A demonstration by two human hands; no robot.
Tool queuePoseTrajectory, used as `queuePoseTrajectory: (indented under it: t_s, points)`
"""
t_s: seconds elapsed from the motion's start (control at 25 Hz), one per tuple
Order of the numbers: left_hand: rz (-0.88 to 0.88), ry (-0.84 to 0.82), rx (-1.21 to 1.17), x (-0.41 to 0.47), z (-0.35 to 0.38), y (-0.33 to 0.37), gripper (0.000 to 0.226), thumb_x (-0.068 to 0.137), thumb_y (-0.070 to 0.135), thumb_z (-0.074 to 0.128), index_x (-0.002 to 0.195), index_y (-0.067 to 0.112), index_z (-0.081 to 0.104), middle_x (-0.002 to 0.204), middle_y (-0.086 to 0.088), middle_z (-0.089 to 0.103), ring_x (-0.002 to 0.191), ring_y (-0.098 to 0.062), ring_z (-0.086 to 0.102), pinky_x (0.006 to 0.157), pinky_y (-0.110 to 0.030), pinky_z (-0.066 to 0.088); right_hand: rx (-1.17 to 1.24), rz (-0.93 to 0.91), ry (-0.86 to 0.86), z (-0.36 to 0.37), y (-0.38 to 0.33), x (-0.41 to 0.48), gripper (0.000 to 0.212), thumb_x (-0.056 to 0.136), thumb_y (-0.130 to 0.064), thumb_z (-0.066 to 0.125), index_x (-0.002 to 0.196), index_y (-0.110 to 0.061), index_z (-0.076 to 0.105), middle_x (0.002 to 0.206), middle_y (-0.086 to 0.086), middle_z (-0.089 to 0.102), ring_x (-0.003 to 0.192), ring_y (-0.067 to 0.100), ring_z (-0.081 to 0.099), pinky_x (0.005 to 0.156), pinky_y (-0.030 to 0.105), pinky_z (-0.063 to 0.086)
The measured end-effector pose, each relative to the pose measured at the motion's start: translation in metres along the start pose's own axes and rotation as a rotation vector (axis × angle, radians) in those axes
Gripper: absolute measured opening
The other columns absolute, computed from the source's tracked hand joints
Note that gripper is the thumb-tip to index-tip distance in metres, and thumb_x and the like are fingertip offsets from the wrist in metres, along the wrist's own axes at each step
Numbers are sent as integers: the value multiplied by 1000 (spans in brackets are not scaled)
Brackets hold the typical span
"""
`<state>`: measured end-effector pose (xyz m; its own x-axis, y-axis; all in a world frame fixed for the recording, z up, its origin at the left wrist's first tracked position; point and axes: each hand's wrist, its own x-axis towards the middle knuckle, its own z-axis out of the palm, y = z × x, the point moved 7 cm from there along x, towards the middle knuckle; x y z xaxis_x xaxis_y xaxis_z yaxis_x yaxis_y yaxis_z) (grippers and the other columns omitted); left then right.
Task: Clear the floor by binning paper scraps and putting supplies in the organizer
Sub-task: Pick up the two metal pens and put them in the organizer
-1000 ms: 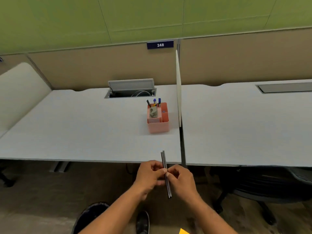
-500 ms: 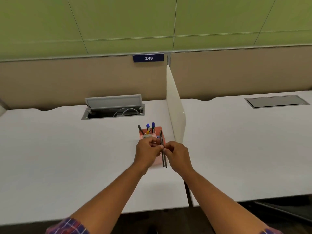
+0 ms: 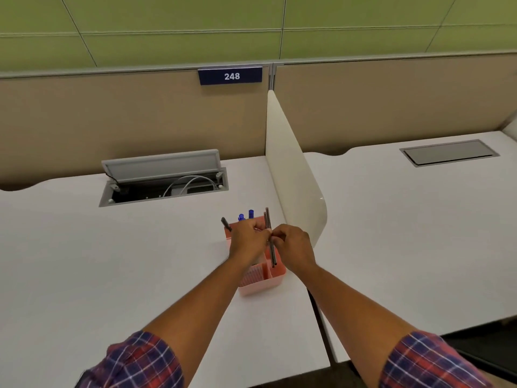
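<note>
A pink desk organizer (image 3: pixel 272 280) stands on the white desk (image 3: pixel 112 261), partly hidden by my hands. Blue pens (image 3: pixel 246 215) and a dark pen (image 3: pixel 226 224) stick up from its far compartments. My left hand (image 3: pixel 247 239) and my right hand (image 3: pixel 292 247) meet directly above the organizer. Together they pinch two thin dark pencils (image 3: pixel 272 252), held nearly upright. The pencils' lower tips hang over the right compartment. I cannot tell whether the tips touch its bottom.
A white divider panel (image 3: pixel 293 186) rises just right of the organizer. An open cable hatch (image 3: pixel 165 180) with white cables lies at the back left. The neighbouring desk (image 3: pixel 405 233) has a shut hatch (image 3: pixel 449 152). A beige partition carries a sign reading 248 (image 3: pixel 230 76).
I have stepped from the floor edge up to the desk. Both hands carried the pencils forward and now hold them above the organizer, slightly lower than half a second ago.
</note>
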<state>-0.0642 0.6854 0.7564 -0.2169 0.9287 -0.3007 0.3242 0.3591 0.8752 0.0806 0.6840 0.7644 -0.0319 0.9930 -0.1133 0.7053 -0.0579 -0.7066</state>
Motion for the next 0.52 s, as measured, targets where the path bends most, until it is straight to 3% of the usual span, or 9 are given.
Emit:
queuePoseTrajectory:
  t_s: [0.2,0.32,0.52]
  points:
    - [-87,-92,227,3,26,-33,17,98,15,66,85,6,73,83,-15,76,76,-29,78,77,-48,67,-69,57,-54,30,33,-2,17,94,-13,62,96,-18,78,90,-3,75,75,9,66,68,17,49]
    - [-124,-103,272,-1,34,-43,14,101,18,64,93,10,72,87,-11,74,76,-24,75,74,-33,66,-118,79,-71,38,46,-4,20,96,-16,60,99,-19,79,93,-3,76,73,9,66,61,6,42]
    - [-101,-81,311,-4,38,-44,12,102,18,65,106,11,73,97,-8,75,82,-22,75,78,-29,64,-124,134,-94,43,60,-6,20,99,-25,62,107,-18,79,103,2,77,83,15,71,70,12,50]
